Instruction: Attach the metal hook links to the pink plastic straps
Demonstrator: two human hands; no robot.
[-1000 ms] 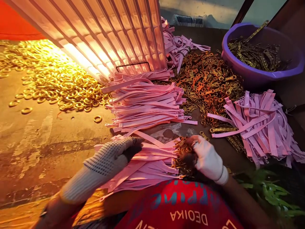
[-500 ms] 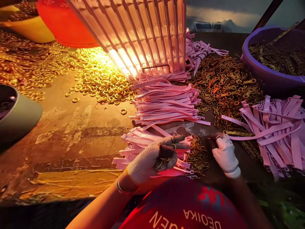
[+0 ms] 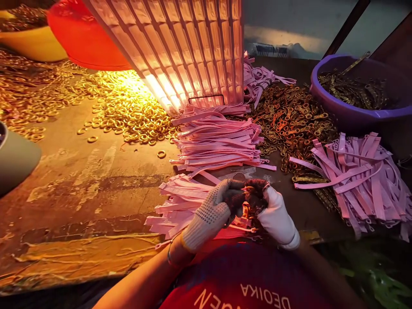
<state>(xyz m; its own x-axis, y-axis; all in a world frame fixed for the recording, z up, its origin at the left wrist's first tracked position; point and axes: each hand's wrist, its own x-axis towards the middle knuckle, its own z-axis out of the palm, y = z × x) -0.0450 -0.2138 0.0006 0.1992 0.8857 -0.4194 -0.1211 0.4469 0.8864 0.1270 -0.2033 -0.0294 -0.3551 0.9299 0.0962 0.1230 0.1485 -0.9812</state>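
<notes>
My left hand (image 3: pixel 212 212), in a dotted knit glove with darkened fingers, is closed and meets my right hand (image 3: pixel 274 214) in front of my chest. The right hand, in a white glove with dark fingertips, is closed too. Between the fingertips shows a small gold-coloured metal piece (image 3: pixel 247 189); the fingers hide most of it. Under the hands lies a bundle of pink straps (image 3: pixel 180 199) with small loops at their ends. Some brassy metal hardware (image 3: pixel 247 210) shows just below the fingers.
A second stack of pink straps (image 3: pixel 219 139) lies ahead, with loose gold rings (image 3: pixel 141 126) to its left. Brass clasps (image 3: pixel 292 116) are heaped at the right, near a purple basin (image 3: pixel 357 110). More pink straps (image 3: pixel 363 176) lie at right. A ribbed translucent panel (image 3: pixel 180 47) stands behind.
My right hand has moved left from beside the pink straps to meet my left hand. The left palm, turned up with gold rings in it before, has turned and its fingers have closed.
</notes>
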